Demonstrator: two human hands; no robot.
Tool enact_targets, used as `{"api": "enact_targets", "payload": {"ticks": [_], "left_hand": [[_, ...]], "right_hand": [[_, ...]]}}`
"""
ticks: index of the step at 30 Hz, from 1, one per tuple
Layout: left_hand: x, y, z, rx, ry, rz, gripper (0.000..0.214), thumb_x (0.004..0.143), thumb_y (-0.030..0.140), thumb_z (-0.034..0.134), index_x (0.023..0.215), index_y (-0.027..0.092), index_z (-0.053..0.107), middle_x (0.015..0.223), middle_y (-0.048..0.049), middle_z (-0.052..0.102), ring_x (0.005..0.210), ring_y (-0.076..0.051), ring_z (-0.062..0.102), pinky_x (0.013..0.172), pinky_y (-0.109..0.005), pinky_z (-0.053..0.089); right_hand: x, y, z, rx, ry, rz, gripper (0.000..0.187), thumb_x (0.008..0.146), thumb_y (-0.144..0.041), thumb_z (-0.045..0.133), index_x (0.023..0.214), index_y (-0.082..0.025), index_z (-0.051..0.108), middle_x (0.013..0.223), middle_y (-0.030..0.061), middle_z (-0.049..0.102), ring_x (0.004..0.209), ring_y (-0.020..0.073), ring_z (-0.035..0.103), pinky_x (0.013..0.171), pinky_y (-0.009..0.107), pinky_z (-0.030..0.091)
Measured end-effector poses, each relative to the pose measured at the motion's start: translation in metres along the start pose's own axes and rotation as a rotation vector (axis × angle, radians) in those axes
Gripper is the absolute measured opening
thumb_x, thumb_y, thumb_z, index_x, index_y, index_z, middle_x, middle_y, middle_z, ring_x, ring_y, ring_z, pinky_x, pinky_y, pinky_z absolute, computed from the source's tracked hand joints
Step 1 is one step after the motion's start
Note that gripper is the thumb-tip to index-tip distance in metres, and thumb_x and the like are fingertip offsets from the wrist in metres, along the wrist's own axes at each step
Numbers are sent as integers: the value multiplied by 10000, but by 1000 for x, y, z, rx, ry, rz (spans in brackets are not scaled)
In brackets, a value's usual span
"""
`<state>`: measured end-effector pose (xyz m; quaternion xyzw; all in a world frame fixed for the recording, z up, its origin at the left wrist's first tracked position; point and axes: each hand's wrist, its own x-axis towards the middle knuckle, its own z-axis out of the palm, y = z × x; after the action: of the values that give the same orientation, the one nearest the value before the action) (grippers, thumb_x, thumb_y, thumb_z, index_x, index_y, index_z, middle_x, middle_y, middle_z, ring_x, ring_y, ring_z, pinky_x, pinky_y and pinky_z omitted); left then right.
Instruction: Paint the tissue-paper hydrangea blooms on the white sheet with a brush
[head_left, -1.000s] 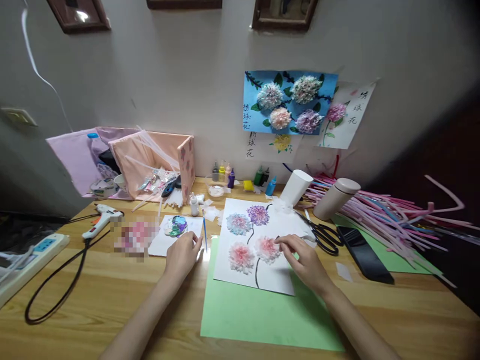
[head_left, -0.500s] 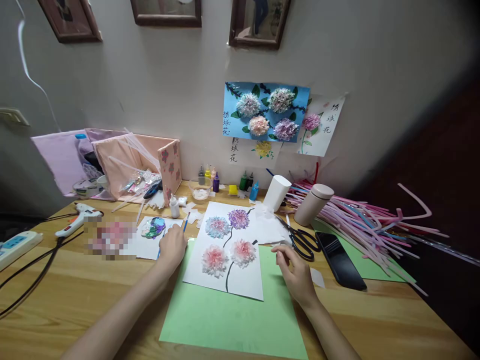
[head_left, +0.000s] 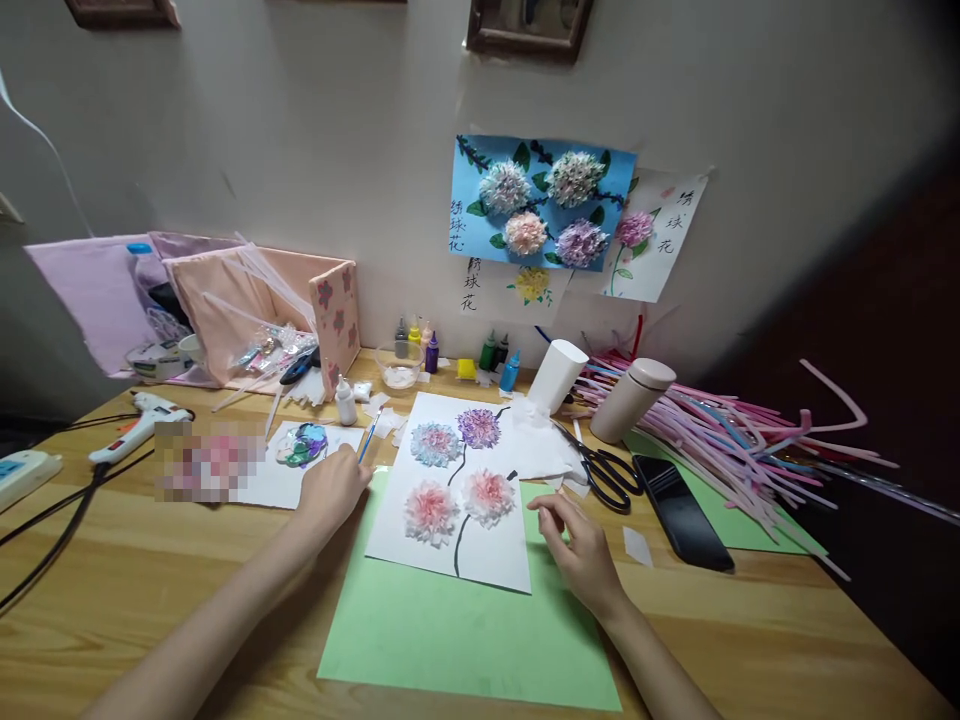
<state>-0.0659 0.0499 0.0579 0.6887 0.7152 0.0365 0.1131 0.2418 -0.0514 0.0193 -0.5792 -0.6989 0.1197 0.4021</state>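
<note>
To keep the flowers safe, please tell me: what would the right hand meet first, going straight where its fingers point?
The right hand would probably meet the white sheet, then its right pink flower; the hand's height is unclear.

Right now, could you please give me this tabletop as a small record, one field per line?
White sheet: four fluffy flowers, dark stems; lies partly on green paper
Left hand: beside the blue paintbrush; grip unclear
Right hand: near the sheet's right edge, fingers curled
Right side: black scissors, phone, pink fuzzy sticks
Left side: glue gun
Back: paint bottles
</note>
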Motion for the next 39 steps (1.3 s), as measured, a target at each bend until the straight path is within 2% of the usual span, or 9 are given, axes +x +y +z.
{"api": "enact_targets", "payload": {"ticks": [4,8,10,15,18,21,25,33,39], "left_hand": [[-17,-2,-3,-169,-38,119,122,840,239,417,801,173,512,765,-55,641,732,-203,613,623,-257,405],[-36,11,5,-353,-101,300,68,824,235,423,778,206,464,659,40,546,629,-117,536,573,-190,381],[-45,18,10,-580,-159,419,51,796,221,447,748,203,443,602,50,473,568,-113,473,525,-202,340],[-55,24,10,-770,-220,461,179,858,285,431,703,197,416,624,37,454,573,-110,415,528,-217,317],[-51,19,8,-760,-227,473,236,923,370,366,839,199,505,726,7,543,655,-134,481,595,-235,365],[-42,11,14,-657,-135,458,240,939,360,340,887,209,519,774,-2,574,698,-149,516,650,-254,379],[-30,0,32,-523,-55,433,238,943,302,300,823,213,486,796,-11,583,745,-169,540,695,-274,378],[-17,-15,43,-465,-78,405,232,938,297,305,811,220,484,819,-14,600,770,-180,560,697,-285,387],[-17,-15,44,-489,-88,422,219,927,281,320,808,214,491,821,-18,608,769,-178,564,698,-283,395]], "right_hand": [[13,-22,1,38,-46,-135,174,902,-197,416,988,-230,564,700,2,577,628,135,554,587,250,463],[48,-55,16,-40,-235,-420,350,881,-133,437,1209,-248,480,838,29,636,752,152,569,664,271,472],[66,-69,32,-153,-289,-577,367,889,-135,430,1243,-225,467,861,47,653,776,171,561,663,289,459],[96,-79,58,-321,-314,-813,260,933,-153,355,894,-193,608,719,51,613,737,176,532,650,291,408],[114,-73,46,-275,-263,-723,265,948,-234,358,873,-180,606,768,70,632,763,184,538,679,302,416],[134,-67,23,-73,-175,-479,265,955,-277,348,943,-186,596,849,63,646,812,175,562,735,300,428],[149,-66,9,205,-167,-195,226,961,-306,330,966,-199,529,703,-7,588,660,125,547,623,244,410],[148,-66,34,258,-304,-113,282,932,-379,407,763,-192,533,686,-19,636,585,97,514,592,222,375],[149,-62,45,194,-326,-97,266,945,-346,384,762,-201,511,625,-38,642,565,101,516,630,231,368]]}}
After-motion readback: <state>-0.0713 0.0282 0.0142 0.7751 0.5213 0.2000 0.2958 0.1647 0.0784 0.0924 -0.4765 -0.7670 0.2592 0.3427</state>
